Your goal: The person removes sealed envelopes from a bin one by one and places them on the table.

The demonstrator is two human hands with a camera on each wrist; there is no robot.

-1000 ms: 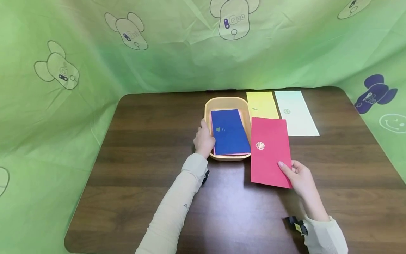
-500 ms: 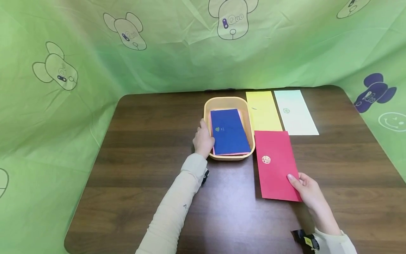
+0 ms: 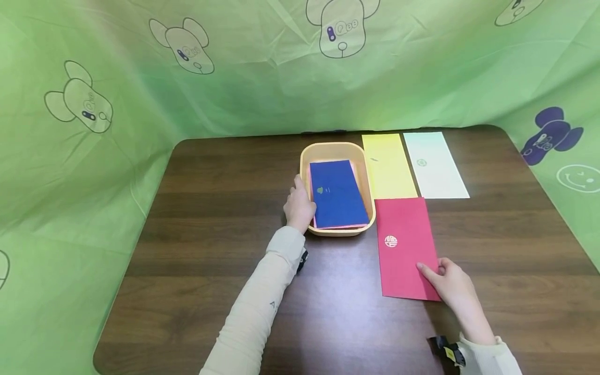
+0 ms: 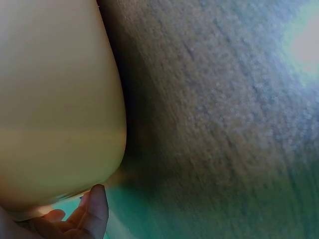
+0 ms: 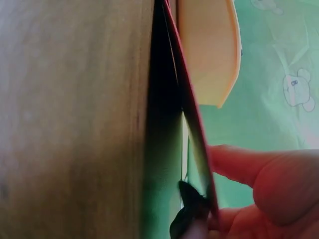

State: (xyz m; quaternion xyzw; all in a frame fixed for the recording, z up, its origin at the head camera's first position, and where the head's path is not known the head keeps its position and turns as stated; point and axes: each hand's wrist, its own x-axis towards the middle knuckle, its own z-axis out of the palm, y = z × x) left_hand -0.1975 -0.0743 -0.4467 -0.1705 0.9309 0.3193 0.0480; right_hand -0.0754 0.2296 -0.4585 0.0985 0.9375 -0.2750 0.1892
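- Motion at your right grip (image 3: 452, 284): compared with a second ago, the red envelope (image 3: 407, 250) is drawn back toward you and no longer overlaps the basket (image 3: 332, 151); over the last half second the shift is only slight.
- For the work in hand, this likely means the envelope is close to being laid down, with release not yet made.
- Your right grip pinches the red envelope by its right edge, near the end closest to you, thumb on the upper face and fingers behind.
- The envelope stretches left and away from that grip. The right wrist view shows it tilted, with a gap to the table (image 3: 234, 208) at the pinched end; whether its far end touches down, you can't tell.
- Your left grip (image 3: 300, 208) holds the basket at its near left side, fingers curled along the outer wall, unmoved.
- Right of that left grip, the blue envelope (image 3: 338, 195) rests inside the basket.
- Ahead of your right grip lie the yellow envelope (image 3: 390, 166), somewhat left and just past the red one's far edge, and the pale envelope (image 3: 436, 165), nearly straight ahead.
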